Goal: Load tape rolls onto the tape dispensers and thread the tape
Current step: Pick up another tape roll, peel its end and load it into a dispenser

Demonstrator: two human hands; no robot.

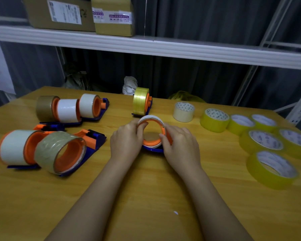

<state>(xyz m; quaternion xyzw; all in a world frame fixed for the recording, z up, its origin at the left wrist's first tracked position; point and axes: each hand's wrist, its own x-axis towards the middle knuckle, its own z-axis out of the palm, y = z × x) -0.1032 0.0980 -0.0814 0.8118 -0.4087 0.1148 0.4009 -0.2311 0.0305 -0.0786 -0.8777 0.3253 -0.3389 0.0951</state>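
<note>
On the wooden table [146, 197], near its middle, stands a blue tape dispenser [153, 150] with an orange round hub, and a white tape roll [150, 119] sits around this hub. The roll is smooth and ring-shaped. The left hand [126, 142] grips its left edge with curled fingers, and the right hand [180, 144] pinches its right edge.
</note>
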